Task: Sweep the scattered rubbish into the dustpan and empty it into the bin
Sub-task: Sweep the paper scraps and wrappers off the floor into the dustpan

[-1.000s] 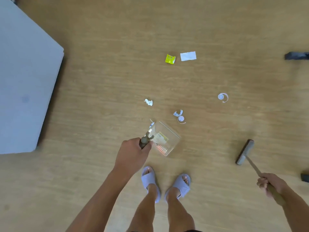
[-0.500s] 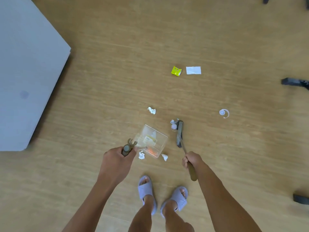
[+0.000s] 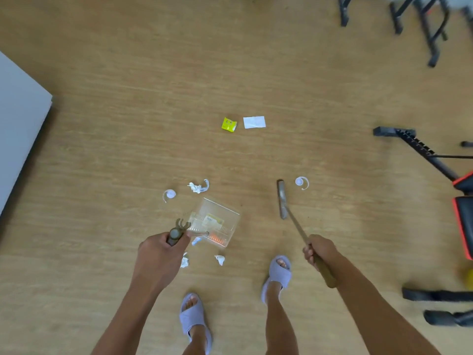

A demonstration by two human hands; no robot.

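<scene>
My left hand (image 3: 160, 260) grips the handle of a clear plastic dustpan (image 3: 217, 222) resting on the wooden floor; a yellow-labelled scrap lies inside it. My right hand (image 3: 320, 251) holds the wooden handle of a broom whose grey head (image 3: 281, 198) stands on the floor right of the dustpan. Rubbish is scattered around: a crumpled white paper (image 3: 198, 187), a white ring-shaped piece (image 3: 169, 194) to its left, another ring-shaped piece (image 3: 302, 181) just right of the broom head, a yellow wrapper (image 3: 229, 124), a white slip (image 3: 254, 122), and two white scraps (image 3: 219, 259) behind the dustpan.
A grey table edge (image 3: 23, 129) fills the left side. Black metal frames (image 3: 414, 147) and a red-and-black bench (image 3: 463, 216) stand at the right; more black legs (image 3: 432, 29) are at the top right. My feet in lilac slippers (image 3: 279, 274) stand below the dustpan.
The broom head swung from beside the dustpan to the right, near the far ring piece. The ring piece it touched now lies left of the dustpan. My right foot stepped rightwards.
</scene>
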